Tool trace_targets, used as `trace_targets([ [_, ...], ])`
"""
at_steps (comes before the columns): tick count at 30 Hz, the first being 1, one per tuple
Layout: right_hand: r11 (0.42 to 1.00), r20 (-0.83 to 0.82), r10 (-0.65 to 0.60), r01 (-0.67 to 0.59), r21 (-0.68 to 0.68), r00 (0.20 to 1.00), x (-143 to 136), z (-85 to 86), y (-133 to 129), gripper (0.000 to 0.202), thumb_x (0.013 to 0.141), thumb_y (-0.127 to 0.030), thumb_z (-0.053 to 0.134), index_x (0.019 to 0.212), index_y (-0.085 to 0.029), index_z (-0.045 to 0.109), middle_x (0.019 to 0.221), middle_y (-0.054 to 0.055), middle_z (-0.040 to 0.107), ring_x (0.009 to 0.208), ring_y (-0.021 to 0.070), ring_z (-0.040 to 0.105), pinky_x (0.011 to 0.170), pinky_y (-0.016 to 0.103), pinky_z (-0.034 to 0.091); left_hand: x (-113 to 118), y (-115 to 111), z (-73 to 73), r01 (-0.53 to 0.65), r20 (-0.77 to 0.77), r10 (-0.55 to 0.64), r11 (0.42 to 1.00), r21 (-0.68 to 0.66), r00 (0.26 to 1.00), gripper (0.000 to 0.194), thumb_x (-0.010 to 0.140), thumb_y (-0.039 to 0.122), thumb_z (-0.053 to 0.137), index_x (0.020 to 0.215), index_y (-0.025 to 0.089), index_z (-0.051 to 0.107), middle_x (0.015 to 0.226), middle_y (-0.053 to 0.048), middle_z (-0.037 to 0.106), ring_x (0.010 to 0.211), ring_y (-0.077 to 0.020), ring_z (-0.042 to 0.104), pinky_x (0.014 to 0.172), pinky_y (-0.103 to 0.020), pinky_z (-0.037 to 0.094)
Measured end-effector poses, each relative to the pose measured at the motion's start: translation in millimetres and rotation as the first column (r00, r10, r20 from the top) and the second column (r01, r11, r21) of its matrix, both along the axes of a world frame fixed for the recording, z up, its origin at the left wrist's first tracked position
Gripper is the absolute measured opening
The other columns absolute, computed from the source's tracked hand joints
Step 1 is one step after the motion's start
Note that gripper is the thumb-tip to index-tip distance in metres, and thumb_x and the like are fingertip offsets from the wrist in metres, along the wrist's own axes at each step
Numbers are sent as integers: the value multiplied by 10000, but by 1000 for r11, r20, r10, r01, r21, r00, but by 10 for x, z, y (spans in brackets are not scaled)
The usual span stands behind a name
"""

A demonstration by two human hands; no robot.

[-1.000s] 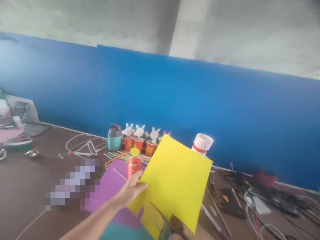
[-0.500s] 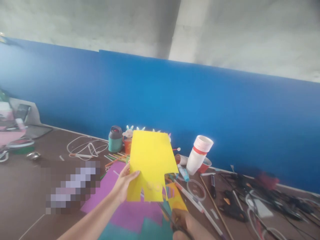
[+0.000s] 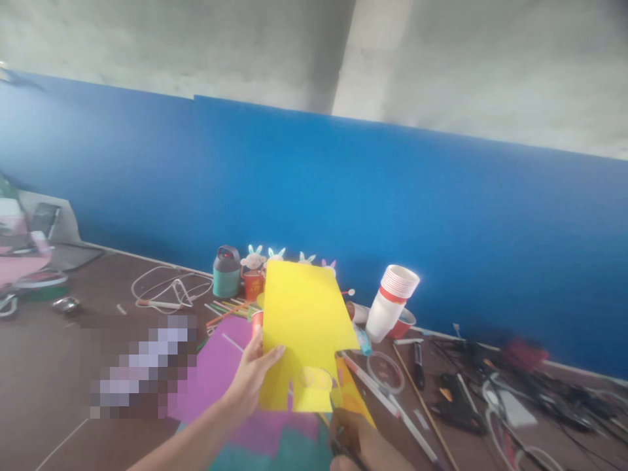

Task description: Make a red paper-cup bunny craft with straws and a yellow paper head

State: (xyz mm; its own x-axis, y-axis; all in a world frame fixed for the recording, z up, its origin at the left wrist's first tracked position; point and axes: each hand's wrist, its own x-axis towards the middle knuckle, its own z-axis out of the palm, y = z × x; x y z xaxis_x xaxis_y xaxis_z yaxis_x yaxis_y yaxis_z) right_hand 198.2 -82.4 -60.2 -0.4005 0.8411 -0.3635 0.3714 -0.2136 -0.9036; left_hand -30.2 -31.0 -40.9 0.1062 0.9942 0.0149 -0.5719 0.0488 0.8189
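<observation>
My left hand grips the left edge of a yellow sheet of paper, thumb in front. The sheet is held up over the table; pieces have been cut out of its lower part, and faint rounded outlines show near its bottom edge. My right hand, low in the picture, is closed around dark-handled scissors. Their blades lie at the sheet's lower right and are mostly hidden. Under both hands are purple paper and teal paper. Another yellow-orange piece of paper lies to the right.
Stacked white paper cups stand right of the sheet. Behind it are small bunny-eared figures and a teal-grey bottle. Markers, a wooden stick, a glue gun and cables lie at right. A blue wall closes the back.
The yellow sheet and my left hand have shifted slightly right and down. The scissors' blades, visible before, are now mostly hidden, and more of the bunny-eared figures shows behind the sheet.
</observation>
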Motion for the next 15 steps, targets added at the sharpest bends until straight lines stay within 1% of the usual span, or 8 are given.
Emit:
trace_targets([
  [3,999,-36,14,-15,-33,999,42,-59,22,240,582,-219,667,743,-219,490,448,-132,366,380,39,264,397,195,172,-17,-2,26,-31,7,31,1000,3,999,646,705,317,773,1287,268,496,1089,-60,729,830,-265,722,627,-312,573],
  [6,998,-122,26,-32,-50,992,83,-117,39,249,580,-232,654,738,-223,463,438,-143,359,359,30,240,384,189,163,-41,20,30,-52,25,51,998,28,998,632,702,294,777,1275,252,514,1075,-62,733,866,-262,716,720,-332,573],
  [8,998,-157,37,-44,-38,987,96,-138,42,251,580,-242,654,740,-221,463,435,-147,348,357,27,230,378,187,159,-47,30,22,-46,21,45,999,29,999,623,706,275,773,1274,250,517,1077,-63,732,861,-260,718,741,-339,573],
  [10,998,-149,41,-46,-34,988,92,-138,36,249,587,-240,651,759,-217,473,445,-145,359,360,27,235,373,183,154,-37,29,11,-35,19,34,999,24,999,616,709,264,769,1272,251,520,1084,-65,729,861,-261,718,742,-341,574],
  [13,999,-116,20,-25,-37,993,36,-110,20,259,590,-227,665,774,-212,484,489,-130,393,380,30,275,375,175,165,11,1,-9,-29,33,28,999,31,999,603,722,263,756,1276,248,519,1122,-77,714,935,-274,699,760,-343,573],
  [15,999,-129,-8,4,-33,992,-35,-83,11,284,583,-256,702,766,-208,491,524,-117,407,396,32,304,382,172,186,62,-35,-23,-40,35,38,999,31,999,596,734,269,746,1281,241,511,1134,-86,707,982,-286,683,777,-354,572],
])
